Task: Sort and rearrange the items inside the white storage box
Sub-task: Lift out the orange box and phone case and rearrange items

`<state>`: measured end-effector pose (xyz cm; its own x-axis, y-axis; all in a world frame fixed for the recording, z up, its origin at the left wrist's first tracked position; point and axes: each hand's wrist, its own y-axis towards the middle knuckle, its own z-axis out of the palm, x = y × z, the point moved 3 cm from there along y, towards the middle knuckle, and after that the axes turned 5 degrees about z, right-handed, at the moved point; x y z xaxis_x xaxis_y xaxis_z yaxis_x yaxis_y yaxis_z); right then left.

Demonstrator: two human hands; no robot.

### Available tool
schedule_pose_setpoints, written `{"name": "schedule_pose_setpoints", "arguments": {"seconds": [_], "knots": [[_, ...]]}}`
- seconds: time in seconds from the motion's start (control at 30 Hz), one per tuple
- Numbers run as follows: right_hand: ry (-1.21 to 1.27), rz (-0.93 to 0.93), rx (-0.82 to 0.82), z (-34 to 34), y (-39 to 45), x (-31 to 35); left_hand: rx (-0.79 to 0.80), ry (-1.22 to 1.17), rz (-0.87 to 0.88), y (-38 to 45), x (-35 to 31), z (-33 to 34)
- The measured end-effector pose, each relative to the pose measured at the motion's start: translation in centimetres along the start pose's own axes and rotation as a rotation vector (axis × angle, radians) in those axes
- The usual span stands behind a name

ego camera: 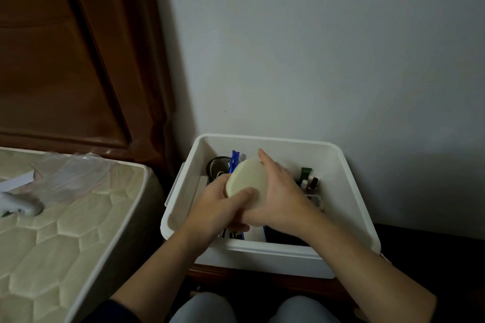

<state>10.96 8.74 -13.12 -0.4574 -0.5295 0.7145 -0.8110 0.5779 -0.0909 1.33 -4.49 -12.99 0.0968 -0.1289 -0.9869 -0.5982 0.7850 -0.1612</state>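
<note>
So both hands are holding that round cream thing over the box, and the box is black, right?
Not quite. The head view shows the box is white, not black. The rest is right: the left hand and right hand both hold the round cream thing over it.

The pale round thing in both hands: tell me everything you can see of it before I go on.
The pale round thing is a cream, disc-shaped item with a flat, matte face tilted toward the camera; its material is unclear. A darker tan edge shows at its lower left. It is held above the white storage box, clear of the contents. The left hand grips it from below, thumb across its face; the right hand cups its right side.
</note>
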Motion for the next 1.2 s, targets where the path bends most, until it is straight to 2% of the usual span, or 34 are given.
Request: {"name": "schedule_pose_setpoints", "arguments": {"seconds": [0.07,0.13,0.3,0.43,0.53,0.6,0.77,0.9,0.97,1.03,1.1,1.2], "knots": [[-0.014,-0.035,0.116,-0.1,0.4,-0.2,-0.125,-0.016,0.01,-0.1,0.1,-0.6],[-0.078,0.015,0.19,-1.2,0.8,-2.0,-0.222,-0.051,0.029,-0.3,0.2,-1.5],[-0.723,0.328,0.482,-2.2,0.2,-8.9,-0.329,-0.13,0.073,-0.2,0.6,-2.1],[-0.716,0.344,0.412,-1.7,0.2,-10.6,-0.336,-0.138,0.19,-0.2,0.8,-2.0],[-0.7,0.362,0.436,-1.6,0.4,-10.6,-0.333,-0.126,0.288,-0.2,0.7,-2.0],[-0.668,0.341,0.451,-1.4,0.3,-10.5,-0.336,-0.117,0.288,-0.1,0.7,-2.0],[-0.51,0.267,0.422,-2.9,0.0,-9.2,-0.338,-0.119,0.234,0.2,1.0,-2.1],[-0.458,0.161,0.499,-5.3,-0.9,-7.4,-0.361,-0.155,0.197,0.3,1.3,-2.1],[-0.344,0.135,0.446,-7.3,-1.1,-6.2,-0.38,-0.194,0.181,0.2,1.2,-2.2],[-0.087,0.133,0.306,-9.6,-1.0,-4.8,-0.394,-0.234,0.178,0.0,0.8,-2.3],[0.313,0.14,0.167,-11.2,-1.1,-3.0,-0.385,-0.286,0.188,-0.4,0.4,-2.1],[0.757,0.147,0.102,-10.8,-0.8,0.0,-0.287,-0.329,0.194,-1.2,-0.5,-1.3]]}}
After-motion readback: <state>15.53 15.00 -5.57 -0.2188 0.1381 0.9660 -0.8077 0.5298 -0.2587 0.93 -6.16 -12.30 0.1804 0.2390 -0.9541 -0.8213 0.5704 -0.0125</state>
